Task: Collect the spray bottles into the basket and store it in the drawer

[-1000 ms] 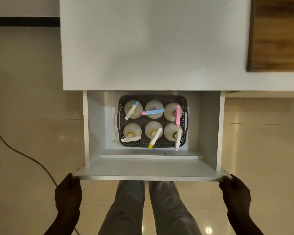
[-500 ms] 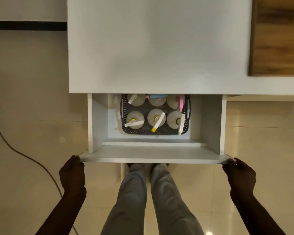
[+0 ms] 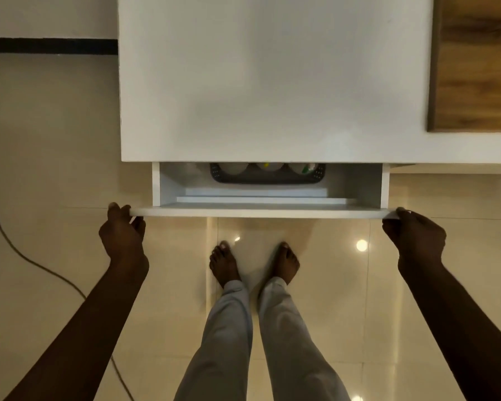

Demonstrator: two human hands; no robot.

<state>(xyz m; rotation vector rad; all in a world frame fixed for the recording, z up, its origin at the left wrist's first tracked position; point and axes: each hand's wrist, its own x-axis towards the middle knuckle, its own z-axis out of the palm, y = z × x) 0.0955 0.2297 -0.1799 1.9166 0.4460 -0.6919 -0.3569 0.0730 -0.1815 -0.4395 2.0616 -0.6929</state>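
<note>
Most of the task looks done in the head view: the basket (image 3: 268,176) of spray bottles (image 3: 233,168) sits inside the drawer (image 3: 261,211), at 12 o'clock from the feet. The drawer front is gripped at 9 o'clock by the left hand (image 3: 123,235) and at 3 o'clock by the right hand (image 3: 414,237); only final closing is judged left.
</note>
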